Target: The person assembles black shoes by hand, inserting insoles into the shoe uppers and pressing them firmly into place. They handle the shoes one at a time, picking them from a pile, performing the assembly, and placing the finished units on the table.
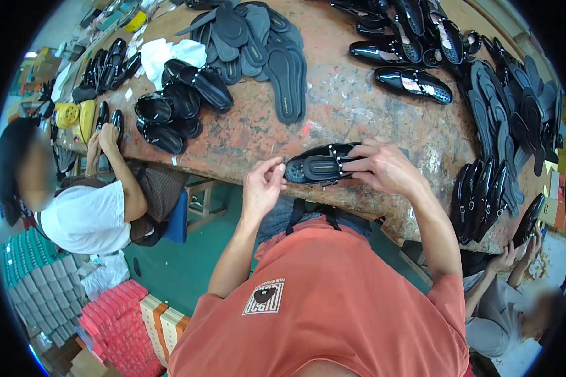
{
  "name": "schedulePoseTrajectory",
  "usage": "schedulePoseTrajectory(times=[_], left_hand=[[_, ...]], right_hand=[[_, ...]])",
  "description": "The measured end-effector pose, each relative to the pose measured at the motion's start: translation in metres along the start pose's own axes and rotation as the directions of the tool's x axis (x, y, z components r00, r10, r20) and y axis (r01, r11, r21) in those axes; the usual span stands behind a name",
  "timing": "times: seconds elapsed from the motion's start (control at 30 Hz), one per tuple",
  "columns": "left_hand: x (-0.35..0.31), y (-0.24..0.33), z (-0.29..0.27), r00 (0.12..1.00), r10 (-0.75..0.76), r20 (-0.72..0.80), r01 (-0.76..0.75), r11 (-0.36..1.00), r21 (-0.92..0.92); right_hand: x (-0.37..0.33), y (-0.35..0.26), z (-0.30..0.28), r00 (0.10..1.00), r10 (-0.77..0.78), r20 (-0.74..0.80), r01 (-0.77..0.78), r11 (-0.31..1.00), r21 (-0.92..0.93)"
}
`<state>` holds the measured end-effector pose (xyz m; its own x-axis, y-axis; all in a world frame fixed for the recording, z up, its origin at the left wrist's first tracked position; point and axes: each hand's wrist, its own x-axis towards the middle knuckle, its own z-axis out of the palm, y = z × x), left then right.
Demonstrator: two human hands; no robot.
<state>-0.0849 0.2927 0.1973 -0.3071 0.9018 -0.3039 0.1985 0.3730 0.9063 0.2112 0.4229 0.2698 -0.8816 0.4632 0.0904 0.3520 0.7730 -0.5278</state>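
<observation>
A black shoe point(299, 169) with a studded strap lies at the table's near edge in front of me, its heel end to the left. A dark grey insole point(324, 168) shows inside it. My left hand point(263, 186) is closed, thumb and fingers pinched at the heel rim. My right hand point(383, 168) grips the shoe from the right, its fingers curled over the strap and into the opening. The toe part is mostly hidden beneath my right hand.
Loose grey insoles point(286, 85) are heaped at the far middle. Black shoes point(170, 110) stand left, with more shoes point(414, 85) far right and upright ones point(481, 198) nearer. One co-worker point(85, 213) sits left, another point(509, 308) right, both handling shoes.
</observation>
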Motion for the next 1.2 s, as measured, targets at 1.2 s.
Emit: schedulePoseTrajectory(times=[1.2], left_hand=[[0.019, 0.028, 0.020, 0.457, 0.268, 0.848, -0.886, 0.221, 0.408]], right_hand=[[-0.024, -0.062, 0.081, 0.670, 0.655, -0.350, -0.571, 0.756, 0.320]])
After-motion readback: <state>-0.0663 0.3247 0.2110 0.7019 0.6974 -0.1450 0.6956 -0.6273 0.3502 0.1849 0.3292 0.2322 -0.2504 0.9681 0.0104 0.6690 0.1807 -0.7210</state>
